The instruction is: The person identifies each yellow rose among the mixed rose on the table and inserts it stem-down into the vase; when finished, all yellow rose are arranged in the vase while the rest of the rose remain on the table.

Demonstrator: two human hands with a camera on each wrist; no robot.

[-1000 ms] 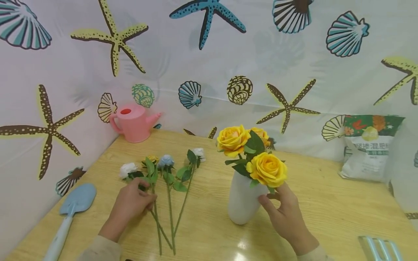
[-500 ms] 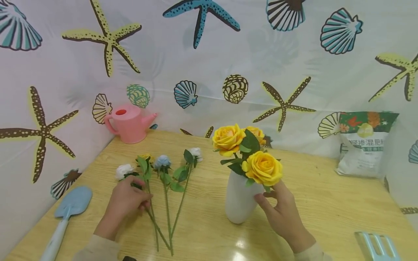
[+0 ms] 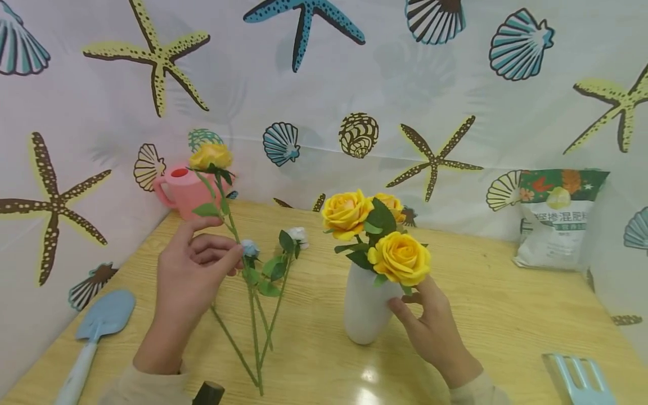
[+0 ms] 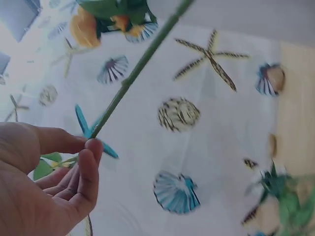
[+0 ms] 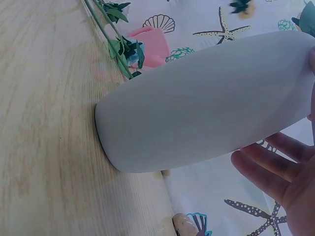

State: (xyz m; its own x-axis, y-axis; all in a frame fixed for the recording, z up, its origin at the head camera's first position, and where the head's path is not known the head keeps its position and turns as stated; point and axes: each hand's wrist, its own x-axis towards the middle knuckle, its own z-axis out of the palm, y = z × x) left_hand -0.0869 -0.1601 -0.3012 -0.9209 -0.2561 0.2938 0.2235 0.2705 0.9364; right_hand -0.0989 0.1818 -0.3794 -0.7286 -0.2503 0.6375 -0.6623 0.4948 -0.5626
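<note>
Pinched between the thumb and fingers of my left hand [image 3: 189, 275] is the stem of a yellow rose [image 3: 211, 156], its bloom raised in front of the watering can. In the left wrist view the green stem [image 4: 133, 78] slants up from the fingertips. My right hand [image 3: 435, 332] grips the side of a white vase [image 3: 368, 309], which stands upright on the table with several yellow roses [image 3: 400, 259] in it. A blue rose [image 3: 250, 248] and a white rose [image 3: 297, 236] lie between the hands. Behind my left hand, another flower's bloom is hidden; its stem [image 3: 235, 346] shows.
The pink watering can [image 3: 189, 191] stands at the back left, and a blue trowel [image 3: 106, 312] lies at the left edge. On the right are a fertilizer bag [image 3: 557, 225] and a light blue hand fork [image 3: 582, 379]. A patterned cloth [image 3: 314, 101] hangs behind the table.
My left hand has picked the yellow rose out of the flowers on the table and raised it. My right hand has stayed on the vase. The head view has shifted slightly right.
</note>
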